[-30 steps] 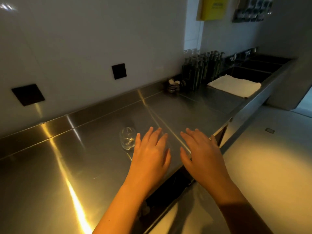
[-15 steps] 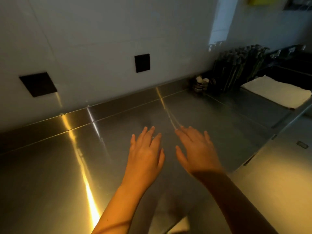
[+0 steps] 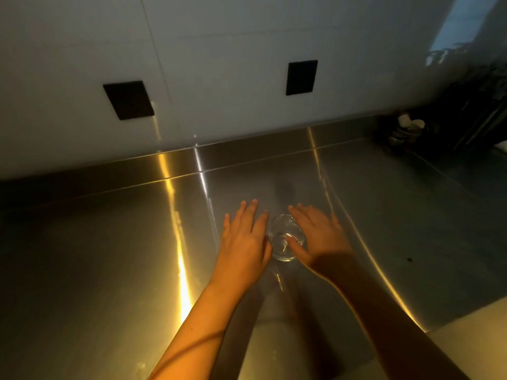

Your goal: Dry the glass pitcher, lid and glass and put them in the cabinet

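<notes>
A small clear glass stands upright on the steel counter, between my two hands. My left hand lies flat just left of it, fingers spread, its thumb side close to the glass. On the other side my right hand is open too, with its thumb against the glass's near right wall. Neither hand wraps around the glass. No pitcher or lid is in view.
A white tiled wall with two black square sockets rises behind the counter. Dark upright items and a small cluttered holder stand at the far right. The counter's front edge runs at lower right, pale floor beyond it.
The view has swung left and down over the counter. Both hands moved forward and now flank the glass, which was out of sight half a second ago.
</notes>
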Demonstrator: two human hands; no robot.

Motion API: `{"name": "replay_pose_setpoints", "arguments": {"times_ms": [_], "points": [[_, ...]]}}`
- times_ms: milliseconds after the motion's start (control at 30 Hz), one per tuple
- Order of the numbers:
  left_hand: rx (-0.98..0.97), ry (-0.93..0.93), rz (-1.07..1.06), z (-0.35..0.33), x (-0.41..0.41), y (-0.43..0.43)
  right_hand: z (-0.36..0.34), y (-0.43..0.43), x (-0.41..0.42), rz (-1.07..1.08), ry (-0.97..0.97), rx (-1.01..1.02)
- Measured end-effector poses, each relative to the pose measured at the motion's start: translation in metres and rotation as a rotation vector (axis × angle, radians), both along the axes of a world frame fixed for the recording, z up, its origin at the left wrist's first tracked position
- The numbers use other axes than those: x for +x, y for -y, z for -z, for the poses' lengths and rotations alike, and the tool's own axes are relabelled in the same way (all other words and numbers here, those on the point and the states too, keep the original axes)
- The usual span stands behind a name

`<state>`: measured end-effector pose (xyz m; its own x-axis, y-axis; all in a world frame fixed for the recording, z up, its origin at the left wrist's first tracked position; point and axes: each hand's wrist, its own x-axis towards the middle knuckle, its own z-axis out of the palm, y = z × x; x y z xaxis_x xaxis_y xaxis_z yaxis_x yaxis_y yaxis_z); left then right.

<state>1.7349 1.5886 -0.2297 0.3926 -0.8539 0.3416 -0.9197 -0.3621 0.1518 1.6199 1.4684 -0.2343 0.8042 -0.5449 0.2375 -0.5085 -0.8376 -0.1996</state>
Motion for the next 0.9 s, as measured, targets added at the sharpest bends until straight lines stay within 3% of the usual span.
{"name": "replay_pose_setpoints", "arguments": {"times_ms": [167,467,900], "points": [[0.009,-0.011,-0.121,0.006,-0.002,-0.001,0.014,0.015,0.011,-0.071,-0.170,0.117],[0.025,-0.134,-0.175,0.000,-0.014,0.010,0.030,0.033,0.021,-0.186,-0.234,0.146],[0.077,-0.173,-0.242,0.002,-0.024,0.019,0.046,0.043,0.037,-0.329,-0.250,0.209]]}}
